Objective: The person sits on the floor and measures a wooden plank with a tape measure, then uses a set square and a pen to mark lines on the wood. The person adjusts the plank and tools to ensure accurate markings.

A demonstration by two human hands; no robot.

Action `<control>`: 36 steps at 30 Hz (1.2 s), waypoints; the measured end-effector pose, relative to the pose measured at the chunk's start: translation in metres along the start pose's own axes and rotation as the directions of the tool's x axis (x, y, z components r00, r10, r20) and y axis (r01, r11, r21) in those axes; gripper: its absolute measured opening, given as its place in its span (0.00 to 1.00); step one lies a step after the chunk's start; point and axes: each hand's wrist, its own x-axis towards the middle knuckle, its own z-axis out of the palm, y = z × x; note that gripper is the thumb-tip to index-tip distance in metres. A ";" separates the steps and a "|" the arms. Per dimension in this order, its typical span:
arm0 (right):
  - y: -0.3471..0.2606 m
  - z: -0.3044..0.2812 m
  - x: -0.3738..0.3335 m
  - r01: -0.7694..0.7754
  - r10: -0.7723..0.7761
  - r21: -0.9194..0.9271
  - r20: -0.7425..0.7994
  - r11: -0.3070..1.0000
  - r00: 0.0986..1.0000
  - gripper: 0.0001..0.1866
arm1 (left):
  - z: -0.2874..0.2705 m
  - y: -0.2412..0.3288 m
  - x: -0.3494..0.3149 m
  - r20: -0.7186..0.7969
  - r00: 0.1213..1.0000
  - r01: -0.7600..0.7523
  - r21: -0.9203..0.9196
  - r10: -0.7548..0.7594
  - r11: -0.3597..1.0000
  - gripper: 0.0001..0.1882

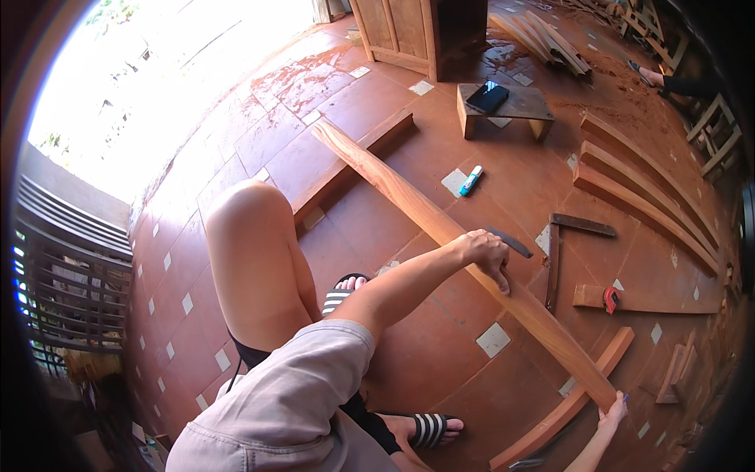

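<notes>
A long reddish-brown wooden plank [393, 186] slants across the middle, from the far left to the near right. My left hand [484, 253] is closed over its middle, fingers on the far side and thumb on the near edge. My right hand [614, 411] grips the plank's near end; a small blue spot shows by its fingers. Beyond my left hand is a dark flat strip [513, 242]; I cannot tell whether the hand touches it. The plank crosses over one wooden bar [550, 425] near its close end and another bar [318, 193] near its far end.
A dark try square [556, 259] and a red tape measure [611, 300] on a board [661, 300] lie right. A teal-and-white tube [470, 181], low stool [517, 101] with a phone [487, 96], stacked planks [645, 206] and a cabinet [393, 35] stand farther off. Another person's foot [646, 75] shows far right.
</notes>
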 end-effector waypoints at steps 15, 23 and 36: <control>-0.016 0.027 -0.002 0.000 -0.008 -0.137 -0.058 0.991 0.998 0.49 | -0.005 0.002 0.024 0.109 0.972 0.205 0.015 -0.206 0.979 0.60; -0.015 0.020 0.004 -0.020 0.008 -0.128 -0.087 0.992 0.996 0.46 | -0.023 -0.001 0.048 0.282 0.922 0.294 -0.065 -0.265 0.954 0.62; -0.021 0.028 0.006 0.017 -0.030 -0.149 -0.086 0.989 0.996 0.40 | -0.025 -0.005 0.058 0.289 0.920 0.313 -0.130 -0.266 0.941 0.58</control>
